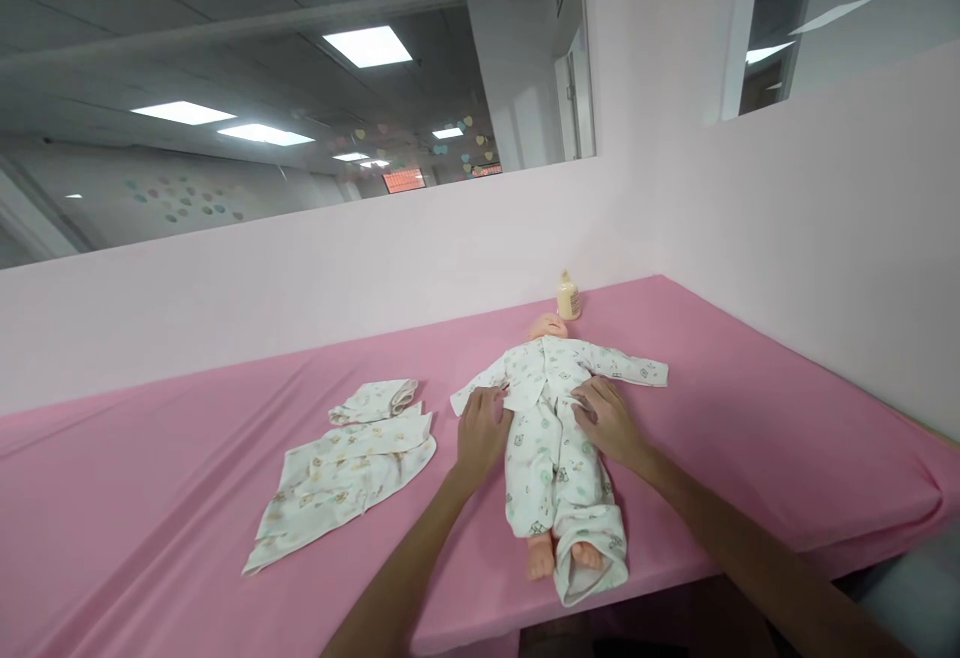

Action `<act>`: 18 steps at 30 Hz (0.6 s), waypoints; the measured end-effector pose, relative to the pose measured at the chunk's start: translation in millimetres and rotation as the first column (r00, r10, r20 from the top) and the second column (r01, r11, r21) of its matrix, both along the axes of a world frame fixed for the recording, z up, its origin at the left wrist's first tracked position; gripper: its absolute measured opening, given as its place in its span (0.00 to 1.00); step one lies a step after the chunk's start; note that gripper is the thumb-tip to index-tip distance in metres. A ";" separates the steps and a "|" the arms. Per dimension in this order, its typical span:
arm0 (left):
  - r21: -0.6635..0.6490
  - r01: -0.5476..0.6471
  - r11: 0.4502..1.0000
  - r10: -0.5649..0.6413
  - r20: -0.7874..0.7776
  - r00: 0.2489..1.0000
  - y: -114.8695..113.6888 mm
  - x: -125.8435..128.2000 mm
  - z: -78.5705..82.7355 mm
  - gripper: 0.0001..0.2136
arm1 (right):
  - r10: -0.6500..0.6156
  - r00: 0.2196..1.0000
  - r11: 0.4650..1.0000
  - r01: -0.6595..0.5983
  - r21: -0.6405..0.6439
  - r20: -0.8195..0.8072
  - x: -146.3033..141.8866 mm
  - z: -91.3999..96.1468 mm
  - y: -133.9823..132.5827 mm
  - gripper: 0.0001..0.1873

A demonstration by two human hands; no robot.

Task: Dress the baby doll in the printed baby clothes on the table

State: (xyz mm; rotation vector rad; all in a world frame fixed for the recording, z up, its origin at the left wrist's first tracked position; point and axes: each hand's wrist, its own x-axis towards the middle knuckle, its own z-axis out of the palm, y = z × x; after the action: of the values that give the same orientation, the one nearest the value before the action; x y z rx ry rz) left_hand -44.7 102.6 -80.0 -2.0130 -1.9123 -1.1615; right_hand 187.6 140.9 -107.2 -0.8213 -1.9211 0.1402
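A baby doll [549, 326] lies on its back with its head toward the wall and its arms spread. It wears a white printed top [536, 370] and matching trousers [534, 463]. My left hand [481, 430] is at the left side of the waist, fingers curled on the trousers' edge by the top's hem. At the other side of the waist, my right hand [609, 423] has bent fingers closed on the trousers too. One bare foot [539, 557] sticks out of its trouser leg; the other foot [587, 555] shows inside a wide, loose cuff.
Left of the doll lie a spread printed baby garment [337, 478] and a folded printed cloth [373, 402]. A cream-coloured bottle [568, 298] stands behind the doll's head. The pink-covered table [187, 498] meets white walls, with a window [262, 88] above.
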 end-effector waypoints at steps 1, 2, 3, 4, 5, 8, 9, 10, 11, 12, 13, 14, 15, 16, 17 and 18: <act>-0.036 -0.043 0.998 0.044 0.022 0.999 1.3 -1.9 -0.7 0.07 | -0.009 1.000 1.000 0.009 -0.002 -0.005 0.7 -0.6 0.9 0.06; -0.077 -0.078 0.994 0.081 0.044 0.996 3.0 -2.9 -0.9 0.06 | -0.014 1.000 1.000 0.014 -0.003 -0.008 0.8 -1.1 1.4 0.05; -0.118 -0.103 0.988 0.111 0.062 0.992 4.8 -3.2 -0.8 0.06 | -0.015 1.000 1.000 0.015 -0.001 -0.010 0.3 -1.6 1.6 0.06; -0.152 -0.119 0.981 0.132 0.076 0.988 6.7 -2.8 -0.6 0.06 | -0.016 1.000 1.000 0.016 0.003 -0.013 -0.4 -2.2 1.3 0.06; -0.177 -0.127 0.976 0.144 0.087 0.986 8.7 -1.8 -0.5 0.06 | -0.018 1.000 1.000 0.018 0.007 -0.016 -1.3 -2.6 0.9 0.06; -0.220 -0.151 0.964 0.172 0.084 0.981 13.7 1.7 -1.9 0.03 | -0.020 1.000 1.000 0.020 0.011 -0.013 -3.3 -3.3 -1.1 0.07; -0.236 -0.162 0.958 0.183 0.069 0.981 14.7 2.5 -3.0 0.03 | -0.022 1.000 1.000 0.022 0.012 -0.010 -3.6 -3.2 -1.7 0.07; -0.259 -0.171 0.951 0.190 0.049 0.981 15.4 2.9 -4.4 0.04 | -0.023 1.000 1.000 0.023 0.013 -0.010 -3.7 -3.0 -2.2 0.07; -0.287 -0.173 0.942 0.188 0.025 0.982 15.7 2.9 -5.8 0.05 | -0.023 1.000 1.000 0.023 0.014 -0.010 -3.7 -2.7 -2.7 0.07; -0.314 -0.172 0.934 0.182 0.003 0.983 15.7 2.7 -7.2 0.07 | -0.024 1.000 1.000 0.024 0.014 -0.011 -3.7 -2.4 -3.1 0.07; -0.338 -0.170 0.926 0.176 -0.012 0.984 15.4 2.3 -8.3 0.09 | -0.025 1.000 1.000 0.025 0.011 -0.011 -3.8 -2.1 -3.5 0.07; -0.355 -0.170 0.919 0.174 -0.021 0.984 14.8 1.8 -9.1 0.10 | -0.025 1.000 1.000 0.025 0.007 -0.009 -3.9 -1.9 -3.9 0.07; -0.366 -0.173 0.914 0.178 -0.021 0.984 14.0 1.3 -9.4 0.12 | -0.026 1.000 1.000 0.026 0.002 -0.006 -4.1 -1.8 -4.2 0.07; -0.368 -0.172 0.914 0.181 -0.010 0.983 13.2 0.8 -9.2 0.12 | -0.028 1.000 1.000 0.028 -0.002 -0.003 -4.3 -1.8 -4.5 0.07; -0.365 -0.162 0.917 0.177 0.008 0.984 12.2 0.4 -8.6 0.12 | -0.031 1.000 1.000 0.031 -0.004 0.000 -4.5 -1.7 -4.8 0.07; -0.358 -0.142 0.923 0.165 0.033 0.986 11.3 0.0 -7.8 0.12 | -0.034 0.999 0.999 0.034 -0.005 0.000 -4.8 -1.7 -5.1 0.07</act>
State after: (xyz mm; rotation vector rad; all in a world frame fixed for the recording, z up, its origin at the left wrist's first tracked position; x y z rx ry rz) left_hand -44.7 113.9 -87.9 -1.9553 -2.4104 -0.9025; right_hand 182.8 135.9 -108.9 -0.8570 -1.9064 0.1239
